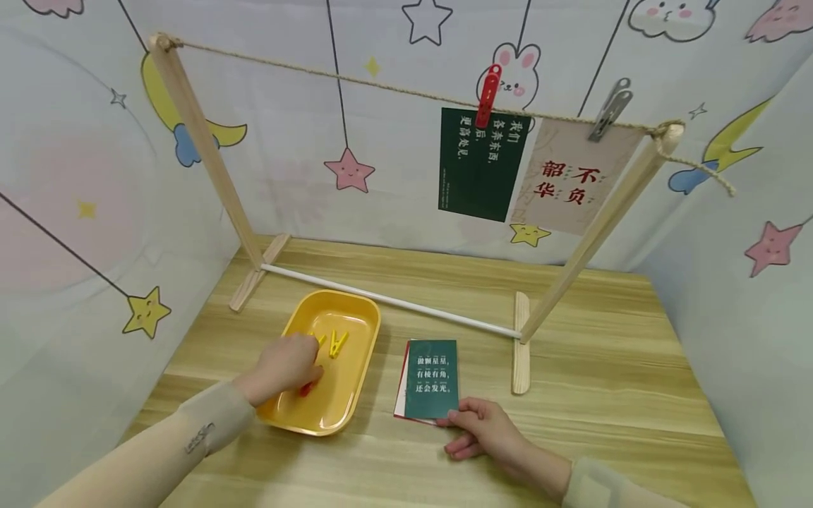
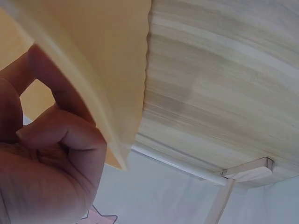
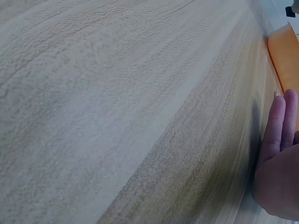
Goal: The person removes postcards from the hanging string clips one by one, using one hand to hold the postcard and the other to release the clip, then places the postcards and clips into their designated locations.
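Two or more stacked cards (image 1: 433,381) could skew if the right hand (image 1: 489,432), fingers clamped on their corner, slips; whether the left hand (image 1: 287,363) clamps the red clip (image 1: 307,389), I cannot tell.

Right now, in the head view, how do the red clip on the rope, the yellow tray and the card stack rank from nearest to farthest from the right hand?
1. Card stack: right beside the right hand, on the table.
2. Yellow tray: left, beyond the cards.
3. Red clip: farthest, high on the rope.
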`<state>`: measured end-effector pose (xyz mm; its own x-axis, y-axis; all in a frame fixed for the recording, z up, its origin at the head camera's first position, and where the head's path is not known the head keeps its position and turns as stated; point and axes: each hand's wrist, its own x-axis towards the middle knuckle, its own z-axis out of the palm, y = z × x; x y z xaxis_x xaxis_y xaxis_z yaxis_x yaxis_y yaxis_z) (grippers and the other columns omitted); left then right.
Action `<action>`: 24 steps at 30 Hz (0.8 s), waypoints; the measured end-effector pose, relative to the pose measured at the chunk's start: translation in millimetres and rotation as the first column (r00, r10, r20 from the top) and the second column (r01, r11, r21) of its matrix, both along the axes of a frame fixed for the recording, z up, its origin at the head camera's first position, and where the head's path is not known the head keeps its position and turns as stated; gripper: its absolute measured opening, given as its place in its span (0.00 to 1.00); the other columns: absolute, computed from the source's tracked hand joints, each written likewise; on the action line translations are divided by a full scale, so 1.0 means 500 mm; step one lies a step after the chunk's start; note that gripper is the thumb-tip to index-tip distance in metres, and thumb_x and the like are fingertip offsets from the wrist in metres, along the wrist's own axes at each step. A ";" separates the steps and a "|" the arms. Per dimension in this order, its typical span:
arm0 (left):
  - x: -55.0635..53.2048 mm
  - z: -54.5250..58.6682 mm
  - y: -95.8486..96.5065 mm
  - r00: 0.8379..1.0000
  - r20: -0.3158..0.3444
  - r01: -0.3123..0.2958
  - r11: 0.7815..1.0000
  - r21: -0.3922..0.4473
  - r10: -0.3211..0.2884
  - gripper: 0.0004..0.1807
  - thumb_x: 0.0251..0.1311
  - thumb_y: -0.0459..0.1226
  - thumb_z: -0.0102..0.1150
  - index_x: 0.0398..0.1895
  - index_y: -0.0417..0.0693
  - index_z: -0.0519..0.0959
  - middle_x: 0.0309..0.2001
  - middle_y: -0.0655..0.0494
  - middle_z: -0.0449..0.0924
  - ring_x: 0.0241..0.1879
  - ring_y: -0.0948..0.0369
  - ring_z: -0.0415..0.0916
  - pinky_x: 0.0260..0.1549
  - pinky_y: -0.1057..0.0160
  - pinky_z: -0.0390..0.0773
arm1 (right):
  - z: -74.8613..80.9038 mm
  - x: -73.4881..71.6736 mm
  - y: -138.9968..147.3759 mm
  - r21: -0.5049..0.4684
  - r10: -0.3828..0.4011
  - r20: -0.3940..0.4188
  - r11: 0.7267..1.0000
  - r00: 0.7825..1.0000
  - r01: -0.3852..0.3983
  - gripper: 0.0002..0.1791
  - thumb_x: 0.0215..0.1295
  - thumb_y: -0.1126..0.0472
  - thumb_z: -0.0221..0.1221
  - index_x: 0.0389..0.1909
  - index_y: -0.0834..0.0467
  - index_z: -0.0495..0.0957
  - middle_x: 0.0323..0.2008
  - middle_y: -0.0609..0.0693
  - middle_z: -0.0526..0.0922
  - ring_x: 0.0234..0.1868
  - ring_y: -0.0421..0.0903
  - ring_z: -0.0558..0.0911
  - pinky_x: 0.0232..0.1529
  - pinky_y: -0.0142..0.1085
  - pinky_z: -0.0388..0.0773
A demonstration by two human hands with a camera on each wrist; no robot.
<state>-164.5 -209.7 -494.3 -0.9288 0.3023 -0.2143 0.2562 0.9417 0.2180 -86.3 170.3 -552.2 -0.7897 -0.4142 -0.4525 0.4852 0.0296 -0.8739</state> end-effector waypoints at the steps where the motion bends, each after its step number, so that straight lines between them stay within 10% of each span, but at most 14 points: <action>1: -0.003 0.000 0.001 1.000 0.001 -0.001 1.000 -0.001 0.001 0.19 0.57 0.34 0.66 0.10 0.53 0.73 0.12 0.60 0.71 0.15 0.59 0.71 0.14 0.62 0.68 | 0.000 0.000 0.000 0.000 0.001 -0.002 1.000 1.000 -0.001 0.12 0.82 0.61 0.57 0.49 0.68 0.76 0.56 0.66 0.87 0.31 0.45 0.92 0.35 0.39 0.89; 24: -0.020 0.013 0.009 1.000 0.003 0.007 0.997 -0.078 -0.006 0.17 0.60 0.36 0.69 0.19 0.49 0.72 0.20 0.54 0.73 0.20 0.55 0.72 0.17 0.58 0.73 | -0.004 0.009 -0.001 -0.053 0.029 0.033 0.998 0.999 -0.027 0.09 0.82 0.62 0.55 0.47 0.66 0.75 0.56 0.68 0.86 0.31 0.44 0.92 0.32 0.36 0.89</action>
<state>-174.8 -205.1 -487.6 -0.9263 0.2906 -0.2398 0.2620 0.9542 0.1443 -81.7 169.6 -553.9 -0.7623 -0.4595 -0.4558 0.5140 -0.0018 -0.8578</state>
